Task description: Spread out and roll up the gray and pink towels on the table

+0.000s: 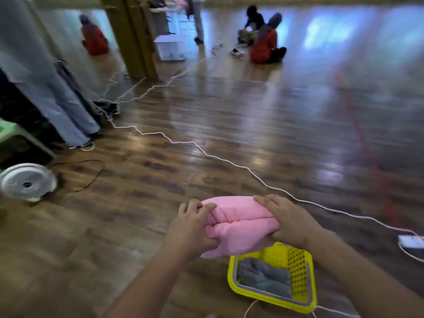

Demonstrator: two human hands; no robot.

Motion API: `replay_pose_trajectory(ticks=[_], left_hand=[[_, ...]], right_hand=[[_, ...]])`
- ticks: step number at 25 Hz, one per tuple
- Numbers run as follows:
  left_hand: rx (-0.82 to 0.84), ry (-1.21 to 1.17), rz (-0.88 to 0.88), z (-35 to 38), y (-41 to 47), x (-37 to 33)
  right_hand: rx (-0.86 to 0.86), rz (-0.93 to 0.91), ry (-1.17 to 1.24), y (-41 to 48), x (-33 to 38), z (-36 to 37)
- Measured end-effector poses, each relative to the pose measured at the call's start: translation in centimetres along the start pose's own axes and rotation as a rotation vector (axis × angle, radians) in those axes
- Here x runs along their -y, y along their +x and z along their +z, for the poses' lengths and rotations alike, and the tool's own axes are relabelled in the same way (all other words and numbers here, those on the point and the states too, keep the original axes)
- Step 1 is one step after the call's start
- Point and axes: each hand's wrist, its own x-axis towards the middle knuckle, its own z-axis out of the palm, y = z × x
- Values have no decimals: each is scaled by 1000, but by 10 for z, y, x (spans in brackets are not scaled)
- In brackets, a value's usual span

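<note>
One pink towel is up in the air between two bare hands, above a glossy wood-plank floor. It looks thick and plush, folded into a fat, rounded bundle with soft creases running along its length. The left hand clamps one end, fingers curled over the top and thumb tucked underneath; the right hand closes its grip on the other end, fingers spread across the top of the cloth.

Just below the bundle sits one yellow plastic basket, squarish with rounded corners and a wall punched with rows of small round holes. Inside it lies one gray towel, rumpled and fuzzy, filling the basket's floor.

A thin white cord zigzags across the planks to a white power strip at the right edge. One round white fan with a slotted grille stands at the left, a thin black cable looping away from it. Far back, three blurred figures sit or crouch on the floor, two of them in red.
</note>
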Motion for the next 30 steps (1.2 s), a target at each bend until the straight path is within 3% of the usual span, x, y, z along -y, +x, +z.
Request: replay_pose_trajectory(ticks=[5,12,17,24,30], left_hand=[[137,-24,121,83,101,-47],[280,23,185,221,192,-67],[369,124,220,384,247,-55],[480,274,136,653,274,-9],[522,294,55,771,268,14]], right_hand=[[50,250,19,0,-102,21],[184,388,55,41,-220,108],[277,434,73,83,-310,251],[401,498,69,144,-415,500],[527,538,53,160,-440,615]])
